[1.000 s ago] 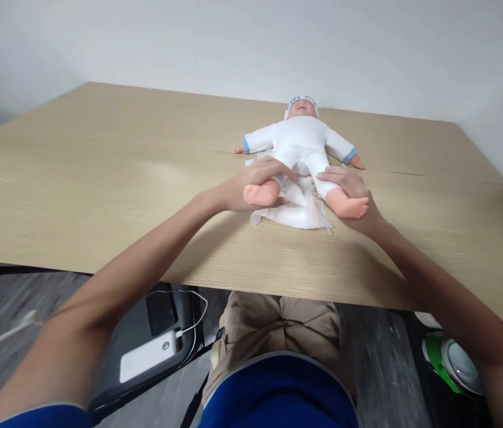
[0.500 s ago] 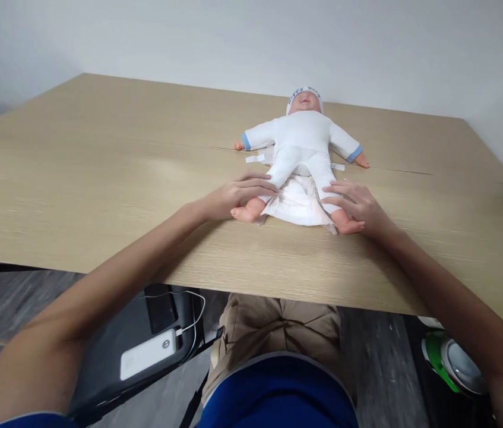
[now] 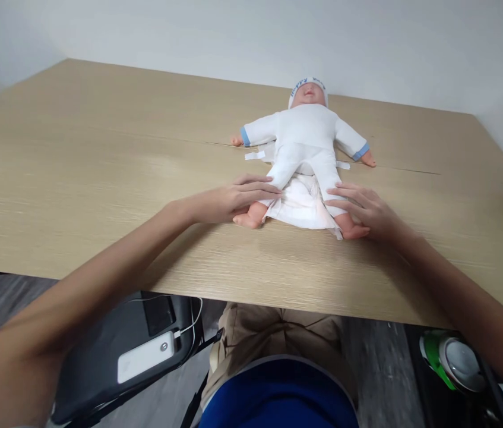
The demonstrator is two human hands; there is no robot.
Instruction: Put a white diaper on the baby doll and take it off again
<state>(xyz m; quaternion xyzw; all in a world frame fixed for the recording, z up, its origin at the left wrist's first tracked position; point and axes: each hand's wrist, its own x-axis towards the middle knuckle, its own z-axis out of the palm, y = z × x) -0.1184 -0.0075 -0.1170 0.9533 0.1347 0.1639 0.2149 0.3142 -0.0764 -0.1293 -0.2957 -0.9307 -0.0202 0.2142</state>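
A baby doll (image 3: pixel 307 128) in a white suit with blue cuffs and a lettered cap lies on its back, arms spread and legs apart. Under its hips an unfolded diaper (image 3: pixel 302 208) reaches out between the legs, with its white tabs showing at both sides of the waist. My left hand (image 3: pixel 237 199) rests its outstretched fingers across the doll's leg on the left, above the bare foot. Across the other leg lie the spread fingers of my right hand (image 3: pixel 362 205). Both thumbs are hard to make out.
The doll lies on a wooden table (image 3: pixel 122 172) with a seam running across it, against a pale wall. Below the near edge, a white power bank (image 3: pixel 146 356) with a cable sits on a dark seat (image 3: pixel 95 362). A green-and-silver can (image 3: pixel 454 362) stands low at the right.
The view has shifted slightly. Both hands stay on the doll's legs, and the doll and diaper look almost the same.
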